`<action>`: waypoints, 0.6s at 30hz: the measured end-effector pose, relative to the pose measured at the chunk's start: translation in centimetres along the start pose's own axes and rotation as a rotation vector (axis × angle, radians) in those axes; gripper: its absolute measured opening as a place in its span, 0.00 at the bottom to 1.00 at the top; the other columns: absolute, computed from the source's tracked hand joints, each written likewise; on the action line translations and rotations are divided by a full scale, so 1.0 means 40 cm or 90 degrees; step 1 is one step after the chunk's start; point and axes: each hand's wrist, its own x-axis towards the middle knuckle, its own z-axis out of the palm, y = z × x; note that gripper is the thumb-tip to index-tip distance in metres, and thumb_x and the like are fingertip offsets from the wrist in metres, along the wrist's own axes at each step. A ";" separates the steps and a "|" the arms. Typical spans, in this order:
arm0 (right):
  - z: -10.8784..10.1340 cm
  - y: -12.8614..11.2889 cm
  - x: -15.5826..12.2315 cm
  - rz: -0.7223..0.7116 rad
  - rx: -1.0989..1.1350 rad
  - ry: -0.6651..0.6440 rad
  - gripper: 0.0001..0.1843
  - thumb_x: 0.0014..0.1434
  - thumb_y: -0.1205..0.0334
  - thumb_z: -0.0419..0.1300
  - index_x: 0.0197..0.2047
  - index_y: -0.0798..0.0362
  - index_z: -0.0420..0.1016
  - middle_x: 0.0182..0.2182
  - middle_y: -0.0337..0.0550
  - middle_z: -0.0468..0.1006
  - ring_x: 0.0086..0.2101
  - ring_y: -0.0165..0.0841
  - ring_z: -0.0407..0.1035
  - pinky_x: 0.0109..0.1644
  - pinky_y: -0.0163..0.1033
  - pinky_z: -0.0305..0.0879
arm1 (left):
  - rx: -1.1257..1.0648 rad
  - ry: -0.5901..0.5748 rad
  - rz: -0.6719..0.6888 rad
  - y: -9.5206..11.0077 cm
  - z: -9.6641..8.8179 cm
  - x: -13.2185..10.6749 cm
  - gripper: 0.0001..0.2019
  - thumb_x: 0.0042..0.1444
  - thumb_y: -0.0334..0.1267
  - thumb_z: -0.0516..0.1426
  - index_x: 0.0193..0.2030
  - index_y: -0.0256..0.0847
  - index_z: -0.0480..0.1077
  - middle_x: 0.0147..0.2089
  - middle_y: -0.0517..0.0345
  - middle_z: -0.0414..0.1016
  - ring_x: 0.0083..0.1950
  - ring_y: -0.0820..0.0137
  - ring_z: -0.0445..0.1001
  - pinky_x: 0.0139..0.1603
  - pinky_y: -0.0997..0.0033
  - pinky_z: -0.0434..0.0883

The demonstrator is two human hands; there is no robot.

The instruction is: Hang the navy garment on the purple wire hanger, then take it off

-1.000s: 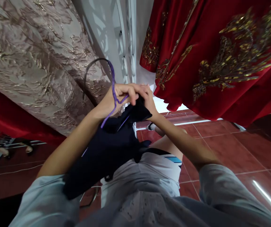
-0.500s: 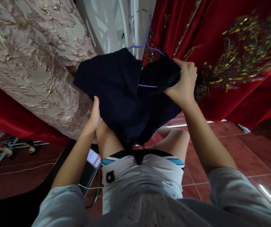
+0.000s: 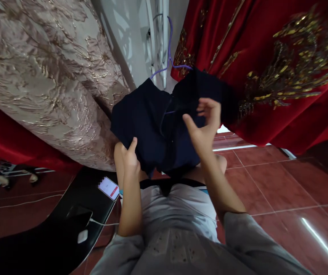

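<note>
A dark navy collared garment (image 3: 141, 118) hangs on a purple wire hanger (image 3: 169, 46) in front of me, its lower part over my lap. My left hand (image 3: 131, 158) grips the garment's lower left side, thumb on top and the other fingers hidden beneath the cloth. Over the right front, my right hand (image 3: 205, 126) is raised with thumb and fingers apart, holding nothing. A short piece of the hanger's lower bar shows through the neck opening.
To the left hangs shiny embossed pinkish cloth (image 3: 52, 68); red fabric with gold sequins (image 3: 267, 95) hangs at right. A black bench (image 3: 63, 214) at lower left carries a lit phone (image 3: 108, 188), a dark device with a white cable and a small white case (image 3: 82, 236). White rack poles (image 3: 164, 38) stand behind.
My right hand has let go of the garment's right shoulder and moved inward and down. My left hand, with the garment's left side, has shifted right and lower. The hanger hook has tilted left.
</note>
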 end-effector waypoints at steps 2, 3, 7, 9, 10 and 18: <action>0.088 0.011 -0.084 0.129 0.046 0.000 0.28 0.56 0.56 0.64 0.57 0.49 0.61 0.50 0.48 0.69 0.47 0.38 0.68 0.50 0.47 0.69 | -0.051 0.044 -0.010 0.008 0.018 -0.025 0.22 0.57 0.45 0.69 0.56 0.38 0.76 0.59 0.45 0.80 0.66 0.56 0.76 0.74 0.51 0.69; 0.124 0.021 -0.128 0.183 0.067 -0.009 0.27 0.52 0.60 0.64 0.54 0.50 0.61 0.48 0.48 0.69 0.44 0.37 0.67 0.48 0.44 0.69 | -0.064 0.053 -0.011 0.010 0.021 -0.034 0.23 0.56 0.44 0.70 0.56 0.38 0.76 0.59 0.45 0.80 0.66 0.55 0.76 0.74 0.51 0.69; 0.171 0.058 -0.279 0.472 0.114 -0.130 0.16 0.51 0.62 0.59 0.44 0.51 0.61 0.35 0.40 0.67 0.32 0.32 0.62 0.36 0.39 0.63 | 0.008 0.029 0.037 0.004 0.001 -0.044 0.22 0.61 0.44 0.67 0.58 0.38 0.73 0.61 0.45 0.78 0.68 0.57 0.74 0.75 0.53 0.66; 0.138 0.059 -0.318 0.554 0.138 -0.192 0.10 0.56 0.57 0.59 0.38 0.50 0.62 0.29 0.38 0.67 0.28 0.32 0.61 0.33 0.39 0.60 | 0.071 0.046 0.121 -0.008 -0.009 -0.042 0.22 0.62 0.42 0.64 0.61 0.38 0.71 0.63 0.45 0.75 0.68 0.58 0.73 0.76 0.53 0.65; 0.115 0.054 -0.325 0.562 0.152 -0.232 0.11 0.58 0.53 0.59 0.36 0.50 0.64 0.27 0.38 0.68 0.28 0.32 0.62 0.33 0.39 0.60 | 0.103 0.065 0.169 -0.015 -0.009 -0.042 0.23 0.62 0.41 0.64 0.63 0.39 0.69 0.65 0.44 0.73 0.68 0.59 0.72 0.75 0.53 0.65; 0.009 -0.031 -0.260 0.476 0.080 -0.482 0.30 0.65 0.40 0.58 0.19 0.52 0.64 0.16 0.38 0.64 0.20 0.28 0.58 0.27 0.38 0.49 | 0.242 -0.420 0.116 -0.063 0.053 -0.094 0.06 0.59 0.30 0.58 0.42 0.40 0.74 0.43 0.52 0.79 0.48 0.62 0.79 0.56 0.61 0.77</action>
